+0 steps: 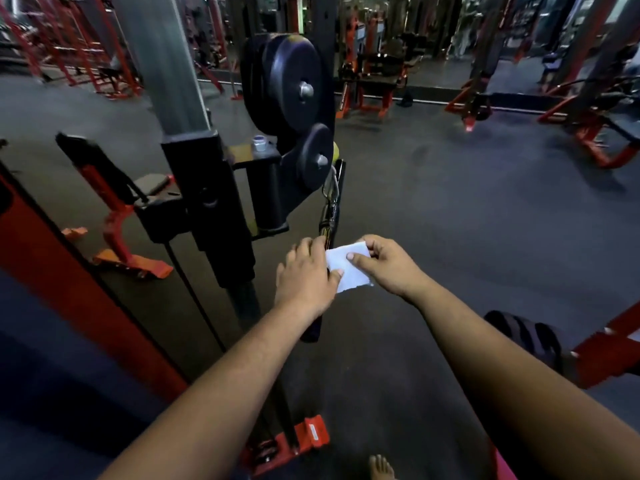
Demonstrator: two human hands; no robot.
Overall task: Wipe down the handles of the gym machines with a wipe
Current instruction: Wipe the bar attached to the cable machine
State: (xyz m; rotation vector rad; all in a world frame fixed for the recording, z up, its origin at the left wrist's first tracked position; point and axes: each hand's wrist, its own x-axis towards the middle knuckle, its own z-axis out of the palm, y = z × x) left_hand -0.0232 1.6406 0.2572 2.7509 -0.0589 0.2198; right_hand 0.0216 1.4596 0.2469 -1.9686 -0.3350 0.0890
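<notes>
A white wipe (347,268) is stretched between my two hands in the middle of the view. My left hand (306,275) pinches its left edge and lies over a black cable handle (329,221). That handle hangs from a silver carabiner below the weight plates, and its lower end (311,332) shows under my left wrist. My right hand (384,263) pinches the wipe's top right corner with thumb and fingers. The wipe lies against the handle, hiding its middle part.
Black weight plates (294,81) hang on the dark machine frame (207,188) just behind the handle. A red post (79,278) rises at the left and a red frame with a black pad (540,341) at the right. My bare foot (381,467) stands on the dark floor.
</notes>
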